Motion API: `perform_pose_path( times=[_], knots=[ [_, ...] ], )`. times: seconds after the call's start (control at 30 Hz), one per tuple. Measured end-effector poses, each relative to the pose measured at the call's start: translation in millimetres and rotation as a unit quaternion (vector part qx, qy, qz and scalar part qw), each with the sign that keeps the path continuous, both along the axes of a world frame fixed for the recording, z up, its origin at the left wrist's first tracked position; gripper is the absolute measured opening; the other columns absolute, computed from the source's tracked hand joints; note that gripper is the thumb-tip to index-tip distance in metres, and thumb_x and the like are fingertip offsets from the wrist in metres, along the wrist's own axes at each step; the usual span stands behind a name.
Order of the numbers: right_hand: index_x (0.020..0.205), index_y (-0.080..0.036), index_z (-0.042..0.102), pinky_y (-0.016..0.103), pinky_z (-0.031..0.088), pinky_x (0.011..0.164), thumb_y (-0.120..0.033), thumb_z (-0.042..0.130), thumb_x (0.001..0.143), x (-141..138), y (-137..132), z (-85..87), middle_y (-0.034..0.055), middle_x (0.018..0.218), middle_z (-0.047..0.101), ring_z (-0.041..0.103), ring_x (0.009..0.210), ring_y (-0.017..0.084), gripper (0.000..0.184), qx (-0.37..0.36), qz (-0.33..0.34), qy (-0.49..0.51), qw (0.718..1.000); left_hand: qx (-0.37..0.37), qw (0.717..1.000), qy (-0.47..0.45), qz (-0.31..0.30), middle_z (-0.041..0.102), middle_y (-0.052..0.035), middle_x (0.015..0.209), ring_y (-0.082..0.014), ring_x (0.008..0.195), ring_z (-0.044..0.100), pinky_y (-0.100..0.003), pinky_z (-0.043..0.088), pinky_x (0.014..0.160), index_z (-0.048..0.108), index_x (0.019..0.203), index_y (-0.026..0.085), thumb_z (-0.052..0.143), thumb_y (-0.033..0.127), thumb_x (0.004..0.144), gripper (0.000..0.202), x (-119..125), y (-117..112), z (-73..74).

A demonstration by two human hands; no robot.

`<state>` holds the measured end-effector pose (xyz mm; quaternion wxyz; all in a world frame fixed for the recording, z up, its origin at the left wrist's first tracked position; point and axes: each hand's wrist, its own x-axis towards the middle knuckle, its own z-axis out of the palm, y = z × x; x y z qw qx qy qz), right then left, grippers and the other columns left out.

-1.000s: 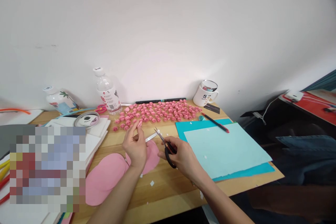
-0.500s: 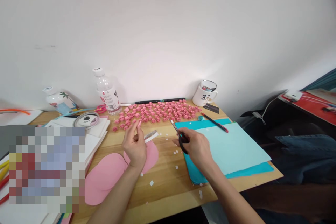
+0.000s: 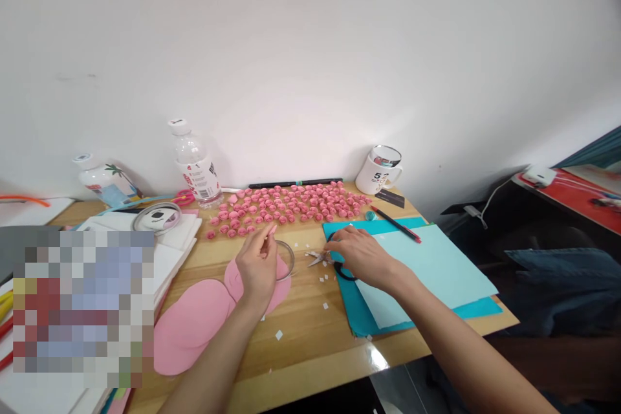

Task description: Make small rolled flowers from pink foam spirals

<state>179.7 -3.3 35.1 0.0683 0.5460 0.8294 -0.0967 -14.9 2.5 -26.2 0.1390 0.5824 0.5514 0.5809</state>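
From my end I have the scissors (image 3: 317,258) at the left margin of the blue sheets, with my right hand (image 3: 358,252) over their black handles. The fingers are curled down on them, but their tips are hidden, so I cannot tell how tightly they close or whether they bear any weight. The blades stand a little apart, and the long axis runs nearly crossways, points to the left, handles to the right. My left hand (image 3: 259,265) is pinched shut at the fingertips on a small pink piece (image 3: 273,229), whose tip pokes up; a tape ring (image 3: 292,263) stands just beside that hand, and whether the hand holds it too I cannot make out. Between the hands I have a strip of bare wood, dotted with white scraps (image 3: 325,306), widening toward the table's front edge. Pink paper discs (image 3: 191,330) lie under and left of my left wrist; the teal sheet (image 3: 352,317) sits beneath a pale blue sheet (image 3: 436,272) on the right. Beyond both hands, rolled pink roses (image 3: 291,204) crowd the back, closing off room there.
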Motion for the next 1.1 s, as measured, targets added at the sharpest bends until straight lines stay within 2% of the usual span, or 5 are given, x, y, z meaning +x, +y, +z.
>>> perform_pose_path(
  times=[0.2,0.37,0.53,0.93,1.1],
  knots=[
    [0.079,-0.015,0.066,0.024,0.039,0.066,-0.013,0.054,0.078,-10,14,-15.9,0.0083,0.087,0.062,0.057,0.076,0.016,0.012,0.008,-0.091,0.174,0.980,-0.008,1.000,-0.010,-0.019,0.069,-0.0050,0.086,-0.0130,0.069,0.060,-0.023,0.048,0.059,0.068,0.091,0.019,0.055,0.023,0.079,0.018,3,-2,5.8],
    [0.069,-0.016,0.062,0.023,0.040,0.063,-0.016,0.059,0.074,-10,23,-41.2,0.0044,0.072,0.060,0.056,0.072,0.016,0.006,-0.023,-0.074,0.250,0.965,-0.020,0.999,-0.006,-0.035,0.069,-0.0049,0.087,-0.0137,0.073,0.061,-0.023,0.047,0.059,0.068,0.090,0.020,0.053,0.024,0.080,0.018,3,-2,6.3],
    [0.073,-0.017,0.058,0.024,0.041,0.064,-0.014,0.060,0.072,-5,23,-51.0,0.0018,0.072,0.060,0.055,0.067,0.014,0.003,-0.034,-0.072,0.300,0.951,-0.024,0.999,-0.004,-0.026,0.068,-0.0045,0.087,-0.0135,0.072,0.060,-0.024,0.047,0.060,0.068,0.090,0.020,0.053,0.025,0.080,0.019,3,-2,4.2],
    [0.077,-0.014,0.058,0.024,0.038,0.067,-0.016,0.049,0.083,-21,14,-38.7,0.0085,0.092,0.055,0.055,0.074,0.014,0.011,-0.014,-0.084,0.156,0.984,-0.043,0.999,-0.009,-0.030,0.068,-0.0047,0.089,-0.0159,0.079,0.062,-0.027,0.050,0.069,0.068,0.091,0.021,0.054,0.024,0.080,0.019,5,-4,7.3],
    [0.075,-0.014,0.056,0.024,0.039,0.070,-0.017,0.049,0.083,-17,15,-43.2,0.0066,0.087,0.055,0.054,0.077,0.014,0.011,-0.022,-0.095,0.238,0.966,-0.071,0.994,-0.048,-0.068,0.069,-0.0039,0.089,-0.0161,0.083,0.063,-0.027,0.051,0.075,0.070,0.090,0.021,0.058,0.024,0.077,0.017,8,-7,12.5]
  ],
)
